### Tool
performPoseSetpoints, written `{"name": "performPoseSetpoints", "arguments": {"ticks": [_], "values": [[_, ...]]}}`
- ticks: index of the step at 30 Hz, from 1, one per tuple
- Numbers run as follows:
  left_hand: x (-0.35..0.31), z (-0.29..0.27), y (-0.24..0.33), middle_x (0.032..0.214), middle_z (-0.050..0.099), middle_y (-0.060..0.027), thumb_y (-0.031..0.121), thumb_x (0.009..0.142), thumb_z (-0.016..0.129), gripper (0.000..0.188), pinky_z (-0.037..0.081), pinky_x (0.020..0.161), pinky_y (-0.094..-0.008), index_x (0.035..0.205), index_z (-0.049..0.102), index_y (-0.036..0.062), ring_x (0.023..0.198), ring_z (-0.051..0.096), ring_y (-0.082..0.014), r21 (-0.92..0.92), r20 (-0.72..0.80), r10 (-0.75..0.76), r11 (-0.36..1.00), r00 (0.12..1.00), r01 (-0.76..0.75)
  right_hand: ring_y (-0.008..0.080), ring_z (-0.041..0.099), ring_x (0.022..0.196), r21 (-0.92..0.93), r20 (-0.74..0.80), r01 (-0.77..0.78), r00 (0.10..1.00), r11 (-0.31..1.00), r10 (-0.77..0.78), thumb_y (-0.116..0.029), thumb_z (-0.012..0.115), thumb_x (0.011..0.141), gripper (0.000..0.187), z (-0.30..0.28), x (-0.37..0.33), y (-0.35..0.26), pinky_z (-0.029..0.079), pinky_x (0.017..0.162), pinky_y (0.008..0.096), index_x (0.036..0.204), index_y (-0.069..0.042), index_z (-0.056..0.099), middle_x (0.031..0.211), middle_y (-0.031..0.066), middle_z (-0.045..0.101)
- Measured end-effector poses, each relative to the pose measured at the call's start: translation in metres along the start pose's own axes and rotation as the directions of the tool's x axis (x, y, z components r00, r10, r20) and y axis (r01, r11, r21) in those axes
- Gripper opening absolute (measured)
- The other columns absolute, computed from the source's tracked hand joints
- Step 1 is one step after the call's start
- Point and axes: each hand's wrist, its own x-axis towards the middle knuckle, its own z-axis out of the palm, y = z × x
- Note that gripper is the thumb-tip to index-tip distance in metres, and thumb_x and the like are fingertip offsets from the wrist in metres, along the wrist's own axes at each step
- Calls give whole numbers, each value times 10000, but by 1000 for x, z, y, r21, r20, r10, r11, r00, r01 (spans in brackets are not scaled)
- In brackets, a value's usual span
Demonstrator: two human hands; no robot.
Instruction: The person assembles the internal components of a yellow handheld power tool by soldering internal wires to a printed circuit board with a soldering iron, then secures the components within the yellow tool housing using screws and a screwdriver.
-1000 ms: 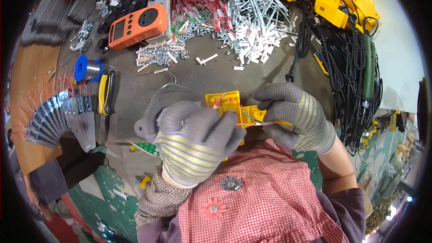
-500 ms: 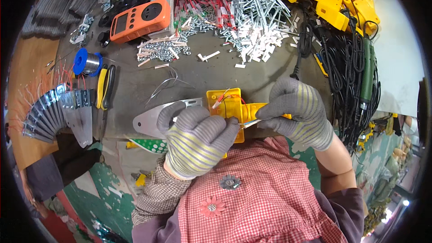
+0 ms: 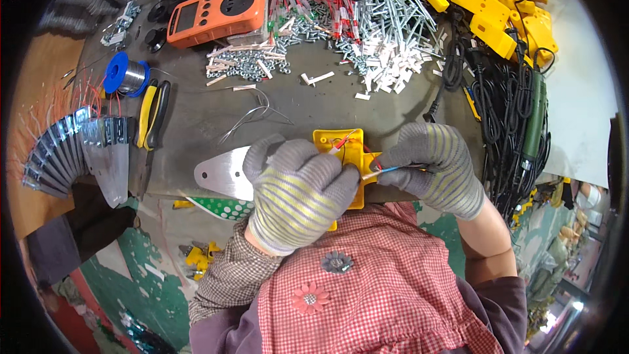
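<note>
A yellow plastic housing (image 3: pixel 354 149) lies near the table's front edge, with thin red and dark wires inside it. My right hand (image 3: pixel 436 169), in a grey glove with yellow stripes, pinches thin wires (image 3: pixel 388 170), one of them blue, beside the housing's yellow arm. Gloved alike, my left hand (image 3: pixel 298 193) is closed over the housing's left side, its thumb and finger meeting close to the wire ends. What those fingertips grip is hidden. A silver metal plate (image 3: pixel 226 174) with holes lies partly under my left hand.
Along the back are an orange meter (image 3: pixel 216 18), long screws (image 3: pixel 400 6), white sleeves (image 3: pixel 386 62) and yellow housings (image 3: pixel 485 13). Solder wire (image 3: pixel 136 77) and yellow-black pliers (image 3: pixel 152 115) lie left, near fanned metal plates (image 3: pixel 62 154). Black cables (image 3: pixel 501 118) hang at right.
My left hand has shifted slightly right and now covers more of the housing. The wires in my right hand show more of their blue strand. The view has shifted a little.
</note>
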Motion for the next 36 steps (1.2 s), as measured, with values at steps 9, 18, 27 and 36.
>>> {"name": "performPoseSetpoints", "arguments": {"ticks": [9,18,27,36], "values": [[4,-2,-4,866,671,38,294,658,842,185,442,871,-549,809,758,227,918,658,-251,-36,1,-177,984,984,177,128,722,741,65,10,-276,961,959,276,-163,881,883,186,1,1,-4,571,689,295,994,-31,812,855,72,767],[15,-5,11,902,658,33,341,673,867,203,418,904,-569,826,785,235,984,636,-271,-130,-38,-268,957,963,261,150,682,673,66,86,-364,930,929,359,-185,883,868,210,-9,4,-12,538,637,316,974,-32,785,787,73,726],[16,-5,9,935,640,35,297,656,870,228,393,951,-549,854,773,241,988,616,-267,-180,12,-206,962,979,204,228,660,669,15,140,-295,947,955,290,-192,841,897,200,-17,5,-14,528,649,365,957,-26,747,767,110,677],[7,4,5,941,642,22,299,700,821,150,377,959,-554,834,794,236,1020,603,-283,-131,4,-248,960,969,246,207,704,701,4,84,-257,963,967,255,-178,852,897,211,-12,0,-10,550,658,316,995,-19,754,817,126,718]]}}
